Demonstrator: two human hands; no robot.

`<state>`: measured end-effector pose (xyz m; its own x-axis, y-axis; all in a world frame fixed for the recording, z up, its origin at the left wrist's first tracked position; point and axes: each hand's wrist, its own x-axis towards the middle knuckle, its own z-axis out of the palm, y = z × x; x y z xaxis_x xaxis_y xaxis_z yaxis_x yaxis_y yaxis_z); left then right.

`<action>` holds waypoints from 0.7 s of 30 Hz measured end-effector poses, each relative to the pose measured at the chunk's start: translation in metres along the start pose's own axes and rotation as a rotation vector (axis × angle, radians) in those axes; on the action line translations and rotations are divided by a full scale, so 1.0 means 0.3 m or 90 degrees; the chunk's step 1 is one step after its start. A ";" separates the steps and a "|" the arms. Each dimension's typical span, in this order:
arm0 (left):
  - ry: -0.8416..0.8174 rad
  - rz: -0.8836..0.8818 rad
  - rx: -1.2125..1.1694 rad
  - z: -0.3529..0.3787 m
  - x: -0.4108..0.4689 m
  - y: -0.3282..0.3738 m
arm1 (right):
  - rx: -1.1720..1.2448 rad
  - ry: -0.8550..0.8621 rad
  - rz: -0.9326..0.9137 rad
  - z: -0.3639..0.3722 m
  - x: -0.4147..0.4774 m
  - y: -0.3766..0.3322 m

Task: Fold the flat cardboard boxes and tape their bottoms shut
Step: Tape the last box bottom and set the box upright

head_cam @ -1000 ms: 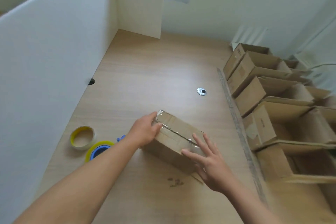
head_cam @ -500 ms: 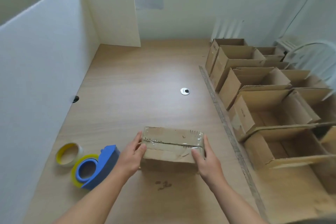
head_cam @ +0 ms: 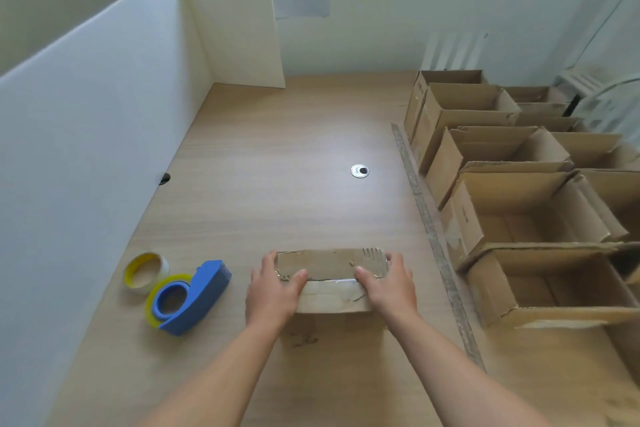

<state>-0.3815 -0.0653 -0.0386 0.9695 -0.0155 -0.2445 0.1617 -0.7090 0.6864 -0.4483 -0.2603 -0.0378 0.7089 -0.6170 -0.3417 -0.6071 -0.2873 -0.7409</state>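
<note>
Cardboard box [head_cam: 329, 269] gripped at both ends by left hand [head_cam: 273, 291] and right hand [head_cam: 391, 288]

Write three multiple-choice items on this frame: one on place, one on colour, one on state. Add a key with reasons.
1. Where does the tape dispenser lie relative to the box being held?
A. to its left
B. to its right
C. on top of it

2. What colour is the dispenser's body?
A. red
B. blue
C. black

3. What state is the box's upward face in?
A. flaps standing open
B. taped shut
C. cut away

Key:
1 A: it lies on the table, out beyond the left hand.
2 B: its shell is plainly blue.
3 B: shiny tape spans the seam, from the left hand to the right hand.
</note>
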 end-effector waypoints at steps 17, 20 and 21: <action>-0.071 0.028 -0.277 -0.104 -0.118 -0.073 | 0.220 -0.132 -0.060 -0.146 -0.018 0.049; -0.006 0.096 -0.237 -0.098 -0.158 -0.067 | 0.246 -0.097 -0.129 -0.161 -0.057 0.050; 0.018 0.114 -0.236 -0.098 -0.172 -0.065 | 0.258 -0.102 -0.152 -0.167 -0.068 0.051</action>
<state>-0.4292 -0.0300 -0.0194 0.9922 -0.0923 -0.0837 0.0406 -0.3952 0.9177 -0.4901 -0.2887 -0.0133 0.8768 -0.4394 -0.1956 -0.2547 -0.0792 -0.9638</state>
